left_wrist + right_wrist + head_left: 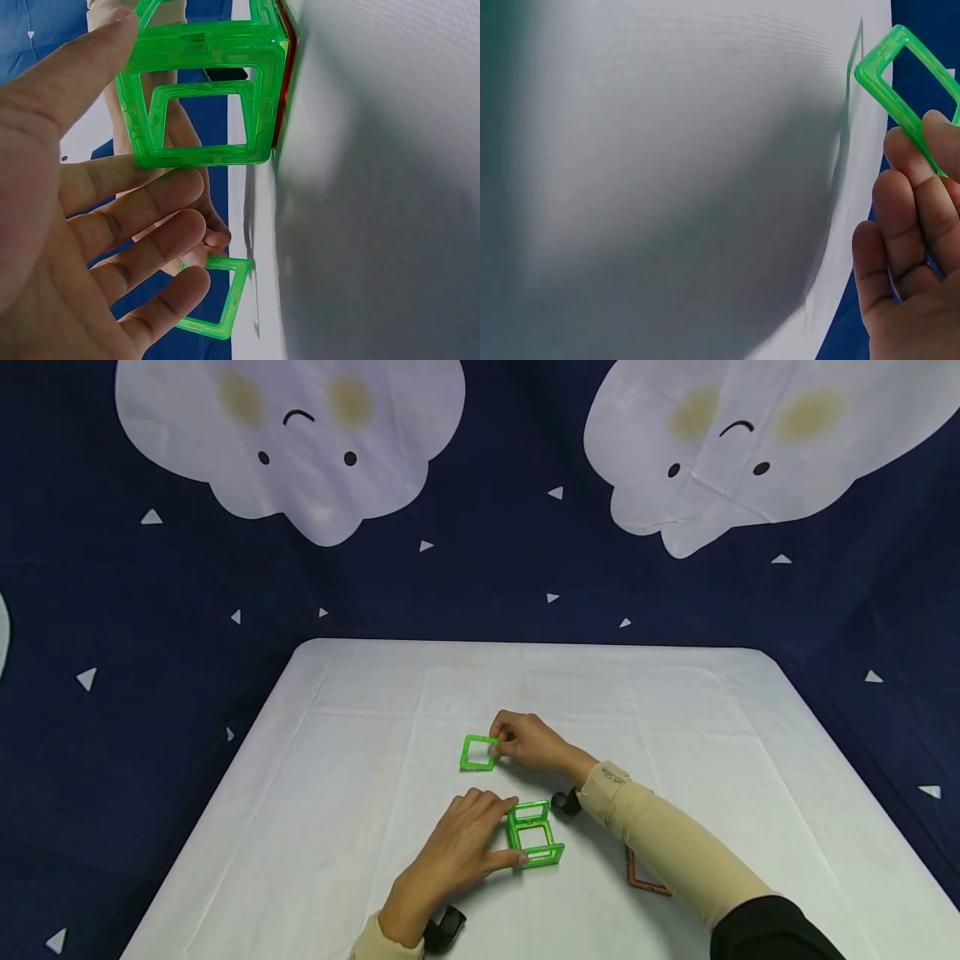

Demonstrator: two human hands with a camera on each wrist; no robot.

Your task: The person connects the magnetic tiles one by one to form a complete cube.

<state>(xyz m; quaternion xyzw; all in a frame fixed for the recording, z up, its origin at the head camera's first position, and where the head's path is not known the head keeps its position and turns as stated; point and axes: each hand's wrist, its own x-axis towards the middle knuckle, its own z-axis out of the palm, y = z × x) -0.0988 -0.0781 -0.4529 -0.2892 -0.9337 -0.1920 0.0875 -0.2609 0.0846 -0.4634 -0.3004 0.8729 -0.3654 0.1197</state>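
1. The green box frame (206, 54) is standing upright on the white table (360, 735), several squares already joining; no clear long axis is showing.
2. One green square (477, 767) is remaining separate beyond it, extending leftward from the right hand (532, 743), equal-sided.
3. That hand is pinching it; the left hand (465, 839) is gripping the box frame.

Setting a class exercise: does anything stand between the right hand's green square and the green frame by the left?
Only the left hand, its fingers at the far left corner of the green frame; nothing else visible stands between it and the green square.
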